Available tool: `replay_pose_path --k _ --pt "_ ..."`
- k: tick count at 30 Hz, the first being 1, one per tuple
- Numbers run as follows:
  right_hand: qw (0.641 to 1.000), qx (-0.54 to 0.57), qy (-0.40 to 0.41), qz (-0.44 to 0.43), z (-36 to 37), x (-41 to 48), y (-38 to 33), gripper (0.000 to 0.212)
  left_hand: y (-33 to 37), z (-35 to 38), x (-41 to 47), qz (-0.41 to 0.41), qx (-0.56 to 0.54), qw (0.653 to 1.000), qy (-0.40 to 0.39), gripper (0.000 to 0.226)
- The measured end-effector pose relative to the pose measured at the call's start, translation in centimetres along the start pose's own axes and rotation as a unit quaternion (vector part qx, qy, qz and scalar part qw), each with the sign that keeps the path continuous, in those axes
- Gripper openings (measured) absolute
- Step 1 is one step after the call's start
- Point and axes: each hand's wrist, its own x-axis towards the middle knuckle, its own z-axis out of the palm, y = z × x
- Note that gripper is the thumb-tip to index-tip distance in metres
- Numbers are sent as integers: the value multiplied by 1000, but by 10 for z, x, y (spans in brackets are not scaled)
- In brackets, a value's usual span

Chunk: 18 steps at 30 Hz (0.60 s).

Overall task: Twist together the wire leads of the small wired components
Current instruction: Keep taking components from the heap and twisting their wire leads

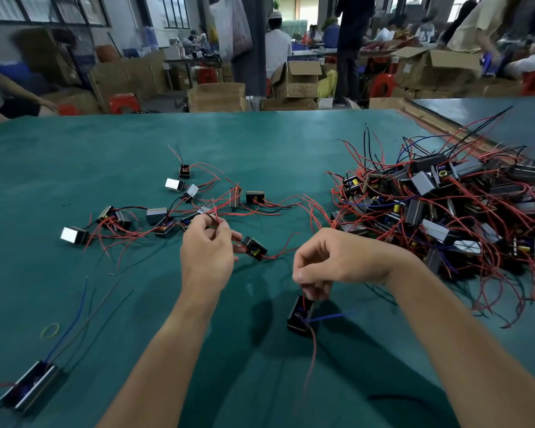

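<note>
Head view of a green-covered table [105, 156] with both bare forearms entering from the lower edge.

The left hand [206, 245], at centre frame, has its fingers curled and pinches thin red leads [218, 222] between thumb and fingertips. These leads run down to a small black component [255, 249], which sits just right of the hand. Whether this component rests on the table or is lifted cannot be told.

The right hand [325, 261], right of centre, has its fingers bent downward and pinches a red lead at its fingertips. A second black component [300, 316] hangs directly below them. A blue lead [331, 317] projects from it to the right, and a long red lead [312, 356] trails toward the lower edge.

- Right side of frame: a large tangled pile of components [445, 211] with red, black and blue wires.
- Centre left, beyond the left hand: a scattered group of components [155, 217] joined by red wires.
- Lower left corner: a longer black unit [28, 386] with blue and dark leads.
- Just above that unit: a yellow rubber band [50, 331], lying flat on the cover.

Across the upper frame are cardboard boxes [217, 97], red stools [122, 103] and several people at other benches.
</note>
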Motion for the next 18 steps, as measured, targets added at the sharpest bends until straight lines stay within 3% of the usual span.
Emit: replay_pose_path --k 3,7,10,14,18 --pt "991 -88 93 28 0 3 2 30 3 1 -3 -18 -35 999 -14 14" --pt "967 -187 165 53 -3 6 5 36 8 -3 0 -133 -189 973 -26 13" --pt "969 -176 168 53 -4 8 6 29 11 -8 4 -184 -262 947 -17 16" --pt "967 -170 187 5 1 12 5 12 13 -6 4 -193 -276 941 -6 22" --pt "978 -66 193 -50 5 14 2 22 13 -7 4 -198 -297 934 13 26"
